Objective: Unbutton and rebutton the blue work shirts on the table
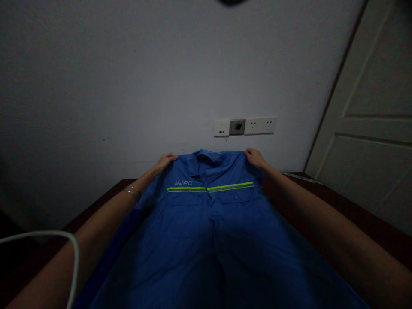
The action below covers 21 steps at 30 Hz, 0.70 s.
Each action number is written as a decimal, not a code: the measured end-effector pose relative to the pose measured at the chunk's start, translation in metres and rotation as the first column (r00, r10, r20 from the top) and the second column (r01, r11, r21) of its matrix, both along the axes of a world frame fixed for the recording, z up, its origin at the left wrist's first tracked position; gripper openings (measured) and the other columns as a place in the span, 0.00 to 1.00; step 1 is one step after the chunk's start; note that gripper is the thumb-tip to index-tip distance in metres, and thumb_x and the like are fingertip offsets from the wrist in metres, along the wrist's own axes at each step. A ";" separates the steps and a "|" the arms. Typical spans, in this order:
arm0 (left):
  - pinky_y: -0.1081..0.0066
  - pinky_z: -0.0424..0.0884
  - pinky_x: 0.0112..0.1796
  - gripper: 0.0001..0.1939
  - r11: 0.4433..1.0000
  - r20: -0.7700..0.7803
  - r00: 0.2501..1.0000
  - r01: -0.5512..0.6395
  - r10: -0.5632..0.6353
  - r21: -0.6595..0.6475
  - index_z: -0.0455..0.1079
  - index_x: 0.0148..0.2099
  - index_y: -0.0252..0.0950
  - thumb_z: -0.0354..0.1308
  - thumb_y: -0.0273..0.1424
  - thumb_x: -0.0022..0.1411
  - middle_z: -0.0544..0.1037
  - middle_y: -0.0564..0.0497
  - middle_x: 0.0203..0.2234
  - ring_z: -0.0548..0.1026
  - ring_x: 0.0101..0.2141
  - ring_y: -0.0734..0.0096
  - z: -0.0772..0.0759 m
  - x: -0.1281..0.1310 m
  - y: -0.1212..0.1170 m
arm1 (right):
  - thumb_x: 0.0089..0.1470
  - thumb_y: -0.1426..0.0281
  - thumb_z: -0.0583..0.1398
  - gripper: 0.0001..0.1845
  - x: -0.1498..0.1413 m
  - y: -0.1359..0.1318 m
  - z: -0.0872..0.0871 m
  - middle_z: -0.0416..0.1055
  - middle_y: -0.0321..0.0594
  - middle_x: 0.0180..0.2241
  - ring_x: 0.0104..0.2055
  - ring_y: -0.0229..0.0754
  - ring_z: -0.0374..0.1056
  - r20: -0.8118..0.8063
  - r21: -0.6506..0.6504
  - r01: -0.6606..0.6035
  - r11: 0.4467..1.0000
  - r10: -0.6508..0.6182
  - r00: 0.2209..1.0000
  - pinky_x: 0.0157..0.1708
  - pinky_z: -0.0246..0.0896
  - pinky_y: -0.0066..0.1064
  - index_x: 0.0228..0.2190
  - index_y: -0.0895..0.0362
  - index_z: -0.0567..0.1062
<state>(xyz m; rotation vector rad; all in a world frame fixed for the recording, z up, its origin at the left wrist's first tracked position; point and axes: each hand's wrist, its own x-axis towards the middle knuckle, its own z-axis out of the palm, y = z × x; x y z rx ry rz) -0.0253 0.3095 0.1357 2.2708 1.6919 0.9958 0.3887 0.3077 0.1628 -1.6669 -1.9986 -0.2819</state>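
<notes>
A blue work jacket (193, 223) with a yellow-green and grey reflective stripe across the chest is spread out in front of me, collar away from me. White letters mark one side of its chest, and two flap pockets sit below the stripe. My left hand (166, 159) pinches the jacket at its left shoulder as I see it. At the opposite shoulder, my right hand (254, 157) grips the cloth the same way. Between the hands the shoulder line is stretched out, with the collar standing in the middle. The lower part of the jacket lies in shadow.
Behind the collar rises a pale wall (161, 86) with a row of switches and sockets (260, 125). A panelled door (370, 128) stands at the right. The dark red table (289, 197) shows beside the jacket. A white cable (75, 257) loops at the lower left.
</notes>
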 end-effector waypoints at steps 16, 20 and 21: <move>0.69 0.62 0.38 0.17 0.987 -0.452 0.878 -0.140 0.158 0.074 0.65 0.42 0.30 0.44 0.36 0.59 0.71 0.40 0.38 0.68 0.40 0.62 -0.035 0.052 -0.003 | 0.50 0.74 0.49 0.18 -0.089 -0.024 -0.030 0.64 0.50 0.44 0.46 0.47 0.59 0.329 -0.144 -0.143 0.979 0.184 0.926 0.40 0.55 0.32 0.43 0.60 0.67; 0.76 0.62 0.39 0.12 0.998 -0.514 0.856 0.027 -0.048 -0.048 0.67 0.42 0.36 0.49 0.30 0.56 0.73 0.48 0.38 0.69 0.39 0.69 -0.043 0.076 0.001 | 0.52 0.74 0.47 0.16 -0.120 -0.020 -0.045 0.66 0.46 0.42 0.43 0.41 0.62 0.346 -0.173 -0.236 0.956 0.284 0.894 0.41 0.54 0.27 0.40 0.58 0.69; 0.78 0.61 0.39 0.12 0.996 -0.518 0.851 0.065 -0.087 -0.060 0.68 0.41 0.38 0.51 0.28 0.54 0.74 0.52 0.38 0.69 0.39 0.72 -0.045 0.080 0.003 | 0.53 0.74 0.47 0.16 -0.126 -0.018 -0.048 0.67 0.44 0.42 0.43 0.40 0.62 0.348 -0.176 -0.252 0.952 0.300 0.888 0.41 0.53 0.26 0.40 0.57 0.69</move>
